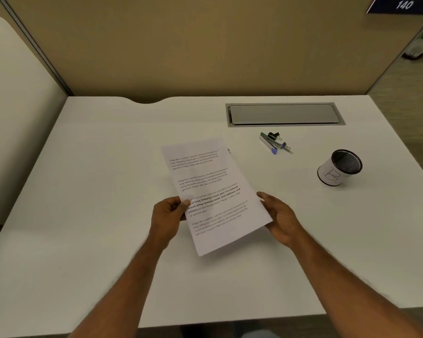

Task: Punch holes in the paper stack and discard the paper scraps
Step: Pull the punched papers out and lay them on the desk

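A: Where is the paper stack (213, 193)?

B: Above the white desk (95, 167), near its middle, held between both hands. It is turned at an angle, its far end toward the partition wall (193, 45), printed side up.

A: How do the hands hold it?

B: The left hand (167, 215) is closed on the left edge, thumb on top of the sheet and fingers curled beneath. The right hand (280, 218) cups the right edge near the lower corner, fingers loosely bent along the paper's side; whether it pinches the sheets or only steadies them I cannot tell.

A: What else is on the desk?

B: Beyond the paper to the right lies a small pile of office bits (275, 142): a silvery bar with a green end and a blue end, and two black binder clips touching it. I cannot tell what the bar is. Farther right, well apart from the hands, stands a mesh cup (340, 168) wrapped in white paper with a hand-drawn letter, tilted slightly. Behind the pile, a grey cable hatch (285, 114) is set into the desk, lid shut.
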